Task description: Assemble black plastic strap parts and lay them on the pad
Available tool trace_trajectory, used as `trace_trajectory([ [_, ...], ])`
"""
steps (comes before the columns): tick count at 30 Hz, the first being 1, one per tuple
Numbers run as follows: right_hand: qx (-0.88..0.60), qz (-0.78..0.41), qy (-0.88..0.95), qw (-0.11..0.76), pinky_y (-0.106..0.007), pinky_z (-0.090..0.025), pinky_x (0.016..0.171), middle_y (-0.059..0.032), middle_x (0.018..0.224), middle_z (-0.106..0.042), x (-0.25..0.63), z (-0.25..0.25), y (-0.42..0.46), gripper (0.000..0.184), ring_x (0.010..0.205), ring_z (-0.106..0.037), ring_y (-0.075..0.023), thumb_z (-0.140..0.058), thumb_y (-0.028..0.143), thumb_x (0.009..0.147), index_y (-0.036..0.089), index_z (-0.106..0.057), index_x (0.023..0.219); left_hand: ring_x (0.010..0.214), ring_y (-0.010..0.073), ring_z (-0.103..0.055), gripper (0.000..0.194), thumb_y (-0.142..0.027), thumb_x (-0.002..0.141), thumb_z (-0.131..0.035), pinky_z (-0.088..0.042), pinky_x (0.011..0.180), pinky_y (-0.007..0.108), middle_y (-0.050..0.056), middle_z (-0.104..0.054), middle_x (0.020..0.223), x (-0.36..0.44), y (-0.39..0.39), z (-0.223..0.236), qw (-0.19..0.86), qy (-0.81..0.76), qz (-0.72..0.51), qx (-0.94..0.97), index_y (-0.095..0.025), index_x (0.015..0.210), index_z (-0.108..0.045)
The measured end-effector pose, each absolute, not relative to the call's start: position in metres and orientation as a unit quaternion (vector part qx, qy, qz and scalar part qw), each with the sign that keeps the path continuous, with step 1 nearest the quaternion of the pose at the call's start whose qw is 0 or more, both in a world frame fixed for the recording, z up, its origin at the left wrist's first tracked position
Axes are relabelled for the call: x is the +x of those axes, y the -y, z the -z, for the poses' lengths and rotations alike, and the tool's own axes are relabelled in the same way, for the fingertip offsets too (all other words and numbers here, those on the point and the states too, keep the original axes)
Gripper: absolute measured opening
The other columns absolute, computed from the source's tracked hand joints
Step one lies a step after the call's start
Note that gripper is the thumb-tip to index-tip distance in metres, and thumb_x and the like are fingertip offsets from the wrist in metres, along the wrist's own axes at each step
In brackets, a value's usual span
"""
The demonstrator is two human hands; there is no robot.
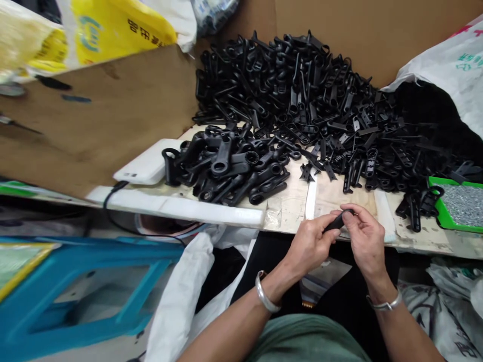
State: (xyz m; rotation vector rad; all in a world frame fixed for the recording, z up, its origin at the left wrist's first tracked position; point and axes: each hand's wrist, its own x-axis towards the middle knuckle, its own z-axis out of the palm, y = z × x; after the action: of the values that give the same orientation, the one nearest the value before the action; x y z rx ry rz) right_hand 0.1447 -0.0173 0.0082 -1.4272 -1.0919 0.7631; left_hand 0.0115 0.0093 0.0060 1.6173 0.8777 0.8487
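slim black plastic part gripped by left hand and right hand at cluttered workbench

a person's bare hands meet over the near edge of a pale, scuffed wooden bench, each wearing a silver metal bangle. the left hand pinches the lower end of the slim black plastic part between thumb and bent fingers; the right hand presses a thumb on its upper end, forefinger curled behind.

seen from that part, a tall heap of glossy black plastic pieces rises at eleven to twelve o'clock. a lower pile of black ring-ended levers lies at ten o'clock, just beside a white rectangular box with a black cable plugged in; small marks on the box are illegible. at two to three o'clock sits a bright green plastic tray of tiny silver metal pieces.

lettering rings the scene. at ten to eleven o'clock, a yellow-and-white plastic bag carries dark chinese characters and a pale blue emblem, tilted and hard to read. at two o'clock, a white bag bears red and green print, too partial to make out. dark characters, also unreadable, mark a crumpled white sack at four o'clock. a blue plastic frame stands near nine.
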Motion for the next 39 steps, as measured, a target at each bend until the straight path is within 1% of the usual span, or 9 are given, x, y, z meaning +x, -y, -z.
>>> trace_trajectory([
  [4,-0.571,-0.311,0.602,0.463,-0.032,-0.054,0.072,-0.0017,0.087,-0.075,0.143,-0.019,-0.009,0.022,0.075,-0.069,-0.0184,-0.059,0.041,0.089,0.025,-0.073,0.095,0.085,0.0203,-0.071,0.035,-0.013,0.087,-0.052,-0.057,0.08,0.03,0.007,-0.075,0.103,-0.025,-0.011,-0.013,0.358,-0.408,-0.392,0.743,-0.017,0.118,-0.066],
  [8,-0.58,-0.157,0.715,0.359,-0.04,-0.052,0.088,-0.0056,0.112,-0.071,0.145,-0.031,-0.055,0.03,0.097,-0.067,-0.0241,-0.053,0.031,0.093,0.027,-0.065,0.121,0.099,0.0223,-0.069,0.035,-0.018,0.091,-0.05,-0.053,0.092,0.034,0.009,-0.072,0.114,-0.075,-0.025,-0.027,0.077,-0.516,-0.462,0.717,-0.018,0.123,-0.063],
  [11,-0.568,-0.06,0.788,0.231,-0.044,-0.041,0.104,-0.0139,0.136,-0.056,0.139,-0.036,-0.091,0.039,0.127,-0.051,-0.0297,-0.054,0.027,0.093,0.019,-0.057,0.131,0.101,0.0253,-0.067,0.04,-0.023,0.092,-0.046,-0.051,0.093,0.038,0.012,-0.071,0.114,-0.112,-0.048,-0.04,-0.057,-0.611,-0.467,0.637,-0.013,0.128,-0.06],
  [13,-0.57,-0.034,0.805,0.158,-0.045,-0.038,0.106,-0.0176,0.14,-0.051,0.131,-0.037,-0.112,0.047,0.131,-0.045,-0.0317,-0.057,0.031,0.091,0.015,-0.05,0.136,0.108,0.0281,-0.064,0.043,-0.022,0.091,-0.043,-0.047,0.097,0.042,0.015,-0.068,0.119,-0.13,-0.067,-0.045,-0.092,-0.645,-0.452,0.609,-0.01,0.13,-0.059],
  [18,-0.614,-0.015,0.787,0.06,-0.048,-0.04,0.093,-0.0198,0.126,-0.057,0.113,-0.03,-0.143,0.064,0.116,-0.051,-0.0355,-0.06,0.048,0.087,0.015,-0.041,0.138,0.113,0.0285,-0.058,0.043,-0.017,0.086,-0.041,-0.043,0.102,0.043,0.015,-0.067,0.121,-0.154,-0.109,-0.036,-0.079,-0.677,-0.414,0.603,-0.009,0.123,-0.063],
  [22,-0.636,0.006,0.771,0.047,-0.045,-0.039,0.088,-0.0168,0.117,-0.062,0.114,-0.027,-0.145,0.047,0.108,-0.053,-0.0337,-0.052,0.027,0.09,0.016,-0.046,0.135,0.115,0.0254,-0.057,0.039,-0.024,0.088,-0.042,-0.04,0.106,0.039,0.014,-0.067,0.121,-0.157,-0.124,-0.023,-0.026,-0.674,-0.399,0.621,-0.01,0.114,-0.066],
  [27,-0.634,0.058,0.768,0.072,-0.04,-0.041,0.079,-0.0119,0.105,-0.069,0.138,-0.033,-0.121,0.044,0.098,-0.055,-0.0296,-0.041,0.008,0.088,0.021,-0.055,0.127,0.118,0.0261,-0.058,0.04,-0.03,0.089,-0.042,-0.04,0.108,0.041,0.015,-0.067,0.123,-0.156,-0.126,-0.014,-0.017,-0.668,-0.402,0.625,-0.01,0.112,-0.067],
  [33,-0.613,0.078,0.783,0.071,-0.041,-0.042,0.079,-0.0111,0.102,-0.068,0.181,-0.027,-0.075,0.032,0.094,-0.056,-0.0292,-0.053,0.019,0.091,0.021,-0.058,0.122,0.119,0.0225,-0.059,0.033,-0.026,0.088,-0.044,-0.04,0.109,0.04,0.01,-0.068,0.124,-0.155,-0.124,-0.012,-0.003,-0.661,-0.427,0.618,-0.015,0.108,-0.068],
  [39,-0.607,0.051,0.778,0.153,-0.044,-0.046,0.084,-0.0121,0.118,-0.066,0.207,-0.014,-0.058,0.034,0.104,-0.057,-0.03,-0.06,0.028,0.09,0.02,-0.059,0.123,0.117,0.0211,-0.06,0.034,-0.022,0.088,-0.045,-0.044,0.106,0.038,0.008,-0.068,0.123,-0.15,-0.12,-0.011,0.009,-0.668,-0.461,0.584,-0.014,0.113,-0.066],
])
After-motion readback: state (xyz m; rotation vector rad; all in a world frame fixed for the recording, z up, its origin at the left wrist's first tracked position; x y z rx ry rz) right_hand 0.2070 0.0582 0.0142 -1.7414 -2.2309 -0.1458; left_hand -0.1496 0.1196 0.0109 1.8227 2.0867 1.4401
